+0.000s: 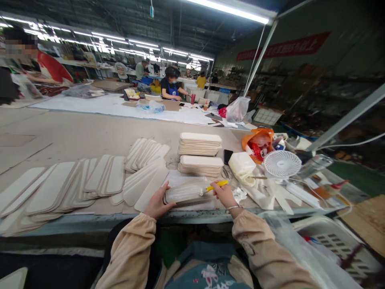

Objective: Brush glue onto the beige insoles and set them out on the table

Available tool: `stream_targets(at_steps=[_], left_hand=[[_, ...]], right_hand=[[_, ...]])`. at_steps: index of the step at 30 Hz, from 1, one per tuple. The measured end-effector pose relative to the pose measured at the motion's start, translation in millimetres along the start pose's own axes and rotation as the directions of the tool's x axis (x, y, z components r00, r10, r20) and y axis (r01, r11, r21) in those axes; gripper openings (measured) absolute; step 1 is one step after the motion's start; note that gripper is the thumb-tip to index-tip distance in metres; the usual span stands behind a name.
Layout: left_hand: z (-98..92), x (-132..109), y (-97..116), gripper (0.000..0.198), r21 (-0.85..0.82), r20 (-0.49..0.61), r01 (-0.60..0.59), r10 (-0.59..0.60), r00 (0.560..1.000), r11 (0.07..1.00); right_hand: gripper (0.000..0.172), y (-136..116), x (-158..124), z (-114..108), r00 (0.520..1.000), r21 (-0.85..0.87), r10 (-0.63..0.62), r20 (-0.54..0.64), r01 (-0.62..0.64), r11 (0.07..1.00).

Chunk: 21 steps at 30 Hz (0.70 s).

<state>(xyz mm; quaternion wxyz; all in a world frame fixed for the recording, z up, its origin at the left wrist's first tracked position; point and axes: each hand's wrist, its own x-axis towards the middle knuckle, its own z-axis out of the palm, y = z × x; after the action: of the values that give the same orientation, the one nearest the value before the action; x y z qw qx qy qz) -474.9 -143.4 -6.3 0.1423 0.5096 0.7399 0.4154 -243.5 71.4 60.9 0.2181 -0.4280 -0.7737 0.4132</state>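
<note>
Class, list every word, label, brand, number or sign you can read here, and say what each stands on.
"%以上": the end of the red banner; its earlier characters are too blurred.
Fan: mark on the hub, too small.
Blue apron: emblem, unreadable.
Teal clothing: print, too blurred.

2 neat pnl stacks (200, 145) (201, 165), 1 brush (208, 188), 1 fan (282, 164), prob. 1 pr. scissors (226, 174)

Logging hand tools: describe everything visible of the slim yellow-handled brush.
The slim brush has a yellow, plastic-looking handle and a pale head, bristles too small to make out. Gripped in the person's right hand, it slants, handle end up to the right, head over the right part of a stack of long, flat, whitish panels, apparently touching it.
</note>
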Motion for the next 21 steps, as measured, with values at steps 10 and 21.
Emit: stream_targets(at_steps=[10,21], left_hand=[[-1.4,0.1,2.7,0.087,0.015,-0.019,-0.003,0.004,1.0,1.0],[1.1,0.2,-0.8,0.087,0.022,-0.025,-0.017,0.018,1.0,1.0]], right_hand=[[0.031,-2.4,-4.6,-28.3,0.954,-0.482,-0.263,-0.142,0.165,0.86],[0.02,-42.7,-54.0,54.7,0.796,-0.536,-0.508,0.328,0.6,0.593]])
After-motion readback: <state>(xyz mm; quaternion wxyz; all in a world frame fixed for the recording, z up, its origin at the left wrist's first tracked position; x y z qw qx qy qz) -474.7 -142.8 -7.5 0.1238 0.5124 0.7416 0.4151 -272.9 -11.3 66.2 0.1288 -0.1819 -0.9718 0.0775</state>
